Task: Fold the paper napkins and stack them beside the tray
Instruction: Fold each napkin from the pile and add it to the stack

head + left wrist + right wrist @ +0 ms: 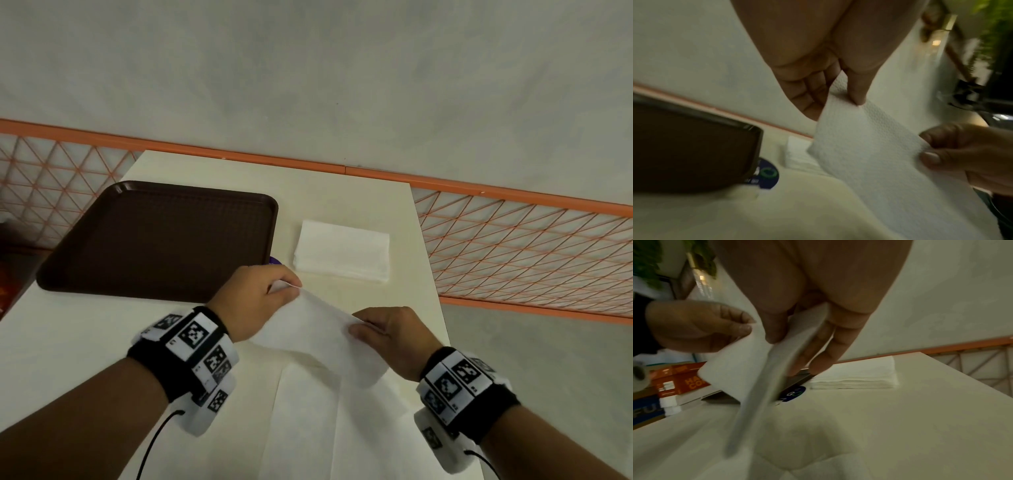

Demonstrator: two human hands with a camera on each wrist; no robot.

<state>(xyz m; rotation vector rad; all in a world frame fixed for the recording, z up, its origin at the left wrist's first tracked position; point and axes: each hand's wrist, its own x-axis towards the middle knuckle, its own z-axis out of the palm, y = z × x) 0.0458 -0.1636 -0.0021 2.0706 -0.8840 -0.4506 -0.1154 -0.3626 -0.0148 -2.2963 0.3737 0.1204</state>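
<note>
White paper napkin (322,329) is raised over the table (85,342), left hand (260,298) and right hand (390,339) each pinching a corner; folded stack (342,251) lies just right of the brown tray (164,236). Left wrist view: thumb and fingers (857,91) nip the sheet's edge. Right wrist view: thumb and fingers (830,344) clamp the sheet.

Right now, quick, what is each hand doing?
Left hand: closed, pinching a corner of the lifted napkin.
Right hand: closed, pinching the same napkin's other corner.

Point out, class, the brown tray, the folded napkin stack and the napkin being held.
brown tray (164,240), head view, bare middle of its floor.
folded napkin stack (342,250), head view, top sheet.
held napkin (869,154), left wrist view, raised sheet's middle.
</note>
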